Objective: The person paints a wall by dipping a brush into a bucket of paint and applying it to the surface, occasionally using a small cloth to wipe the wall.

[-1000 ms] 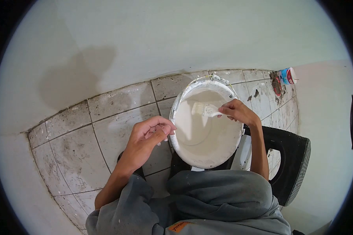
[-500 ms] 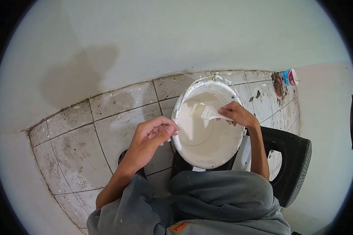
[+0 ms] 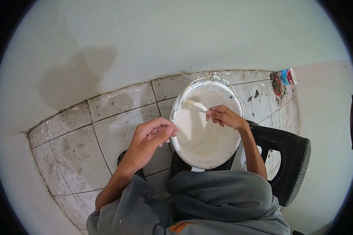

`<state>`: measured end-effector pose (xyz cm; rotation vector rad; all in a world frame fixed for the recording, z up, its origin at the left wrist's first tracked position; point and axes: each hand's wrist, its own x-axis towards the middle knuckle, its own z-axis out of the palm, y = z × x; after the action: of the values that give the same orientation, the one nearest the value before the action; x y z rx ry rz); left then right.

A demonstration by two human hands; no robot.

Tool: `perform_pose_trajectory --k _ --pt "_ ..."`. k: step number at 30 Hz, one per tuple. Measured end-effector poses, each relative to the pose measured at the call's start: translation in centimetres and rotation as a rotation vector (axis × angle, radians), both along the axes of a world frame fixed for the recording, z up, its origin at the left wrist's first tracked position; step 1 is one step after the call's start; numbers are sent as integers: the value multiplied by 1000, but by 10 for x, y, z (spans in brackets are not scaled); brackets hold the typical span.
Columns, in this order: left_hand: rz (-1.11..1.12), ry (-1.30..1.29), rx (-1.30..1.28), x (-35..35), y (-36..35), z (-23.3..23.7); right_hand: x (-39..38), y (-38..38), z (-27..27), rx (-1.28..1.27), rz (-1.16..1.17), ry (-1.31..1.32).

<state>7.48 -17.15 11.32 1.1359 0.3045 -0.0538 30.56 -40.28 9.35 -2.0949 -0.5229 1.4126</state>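
Note:
A white bucket (image 3: 208, 162) with whitish paint (image 3: 192, 129) in it stands in front of my knees. Over its opening my right hand (image 3: 223, 116) grips the handle of a paintbrush (image 3: 195, 105). The brush points left, and its bristles are near the bucket's upper left inner wall. At the left rim, my left hand (image 3: 155, 135) is curled with its fingertips at the bucket's edge. Whether those fingers pinch the rim or only rest by it is hard to tell.
A black plastic stool or chair (image 3: 290, 156) is at the right of the bucket. A small paint can (image 3: 288, 76) lies near the far right corner. Walls (image 3: 184, 35) border the stained tiled floor (image 3: 70, 156).
My right hand and the brush have moved left over the bucket. The brush has turned, so its bristles look narrower and sit closer to the left wall. My left hand has hardly moved.

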Motion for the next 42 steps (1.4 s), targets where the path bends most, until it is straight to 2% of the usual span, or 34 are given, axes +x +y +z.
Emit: perform_pose_trajectory --k 9,12,16,19,23,33,36,42 --pt "-3 29 2 0 -1 3 -7 -12 -31 116 8 146" --pt "-2 30 9 0 -1 2 -21 -10 -39 125 -34 290" --pt "-21 20 -5 0 -1 1 -33 -5 -42 74 -17 303" --pt "-32 -4 -20 -1 -1 -3 -28 -3 -28 28 -31 268" --pt "-15 -6 -16 -3 2 -2 -8 -19 -31 109 25 66" --pt "-2 11 -5 -2 1 1 4 -35 -20 190 -109 43" --pt "-5 5 0 -2 0 -3 4 -30 -8 122 -126 32" --pt "-4 -61 -22 -3 -4 -12 -2 -18 25 193 -195 72"
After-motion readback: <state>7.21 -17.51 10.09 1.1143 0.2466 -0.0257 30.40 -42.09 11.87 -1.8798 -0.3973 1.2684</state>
